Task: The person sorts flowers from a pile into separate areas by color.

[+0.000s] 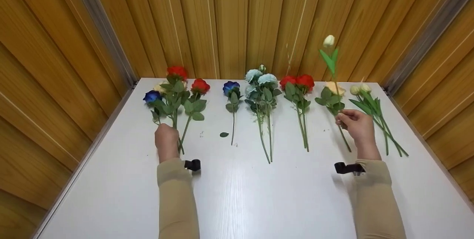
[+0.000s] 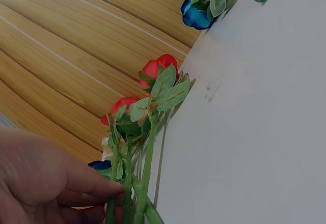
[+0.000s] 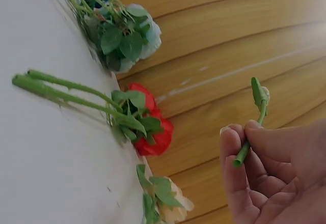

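Observation:
My right hand (image 1: pixel 357 126) pinches the lower stem of a white tulip (image 1: pixel 329 41) between thumb and fingertips. The tulip stands upright above the table, its cut stem end (image 3: pixel 238 160) poking out below the fingers in the right wrist view. Behind it a cream rose (image 1: pixel 335 88) lies on the table; beside it are more white tulips (image 1: pixel 376 109). At the left, my left hand (image 1: pixel 166 139) has its fingers curled at the rose stems (image 2: pixel 127 183); cannot tell how many it grips. Around it are red roses (image 1: pixel 200 86), a blue rose (image 1: pixel 152 96) and a partly hidden cream one.
Between the hands lie a single blue rose (image 1: pixel 231 88), pale blue flowers (image 1: pixel 267 79) and a pair of red roses (image 1: pixel 305 82). A loose leaf (image 1: pixel 224 134) rests on the white table (image 1: pixel 237 198). Wood-panelled walls (image 1: pixel 229 20) stand behind and at both sides.

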A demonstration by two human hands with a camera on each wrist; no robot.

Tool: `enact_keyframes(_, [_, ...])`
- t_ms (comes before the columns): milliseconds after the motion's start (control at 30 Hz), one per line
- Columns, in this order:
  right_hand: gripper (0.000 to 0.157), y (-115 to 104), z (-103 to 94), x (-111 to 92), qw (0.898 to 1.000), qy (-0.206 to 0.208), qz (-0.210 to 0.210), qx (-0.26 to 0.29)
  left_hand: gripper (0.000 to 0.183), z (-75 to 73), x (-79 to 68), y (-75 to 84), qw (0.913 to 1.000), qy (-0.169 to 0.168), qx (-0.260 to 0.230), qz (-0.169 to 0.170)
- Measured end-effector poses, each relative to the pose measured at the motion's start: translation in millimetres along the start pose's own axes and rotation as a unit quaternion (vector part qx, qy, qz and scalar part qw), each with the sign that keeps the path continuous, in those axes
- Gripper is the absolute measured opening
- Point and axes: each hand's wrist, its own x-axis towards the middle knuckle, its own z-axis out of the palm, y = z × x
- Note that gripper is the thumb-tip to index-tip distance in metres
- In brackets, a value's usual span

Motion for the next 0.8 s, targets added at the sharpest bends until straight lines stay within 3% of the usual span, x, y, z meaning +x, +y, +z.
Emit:
enact_keyframes(167, [0.030, 14.4, -27.9, 4.2, 0.998, 0.048, 0.029, -0.005, 0.030, -1.4, 0.9, -1.1, 0.9994, 0.013, -0.031, -0.003])
enact_keyframes(267, [0.026, 23.1, -43.4, 6.1, 0.995, 0.077, 0.061, -0.026, 0.033, -3.1, 3.7, -1.1, 0.9962, -0.014, -0.085, -0.014])
enact_keyframes(333, [0.027, 28.7, -53.0, 7.0, 0.991, 0.094, 0.086, -0.050, 0.036, -4.3, 6.4, 0.4, 0.9863, -0.050, -0.154, -0.032])
enact_keyframes(467, [0.035, 40.6, -68.2, 8.7, 0.979, 0.123, 0.110, -0.123, 0.042, -5.9, 7.4, 4.7, 0.9448, -0.106, -0.301, -0.074])
enact_keyframes(533, [0.039, 45.9, -72.7, 8.4, 0.972, 0.133, 0.109, -0.162, 0.042, -6.3, 7.2, 6.2, 0.9314, -0.115, -0.336, -0.079])
enact_keyframes(633, [0.039, 52.8, -76.5, 6.4, 0.963, 0.145, 0.098, -0.204, 0.041, -6.8, 7.4, 6.8, 0.9244, -0.116, -0.354, -0.080])
enact_keyframes(800, [0.034, 62.7, -80.0, 2.0, 0.957, 0.148, 0.076, -0.237, 0.039, -6.5, 9.3, 6.1, 0.9246, -0.109, -0.356, -0.081])
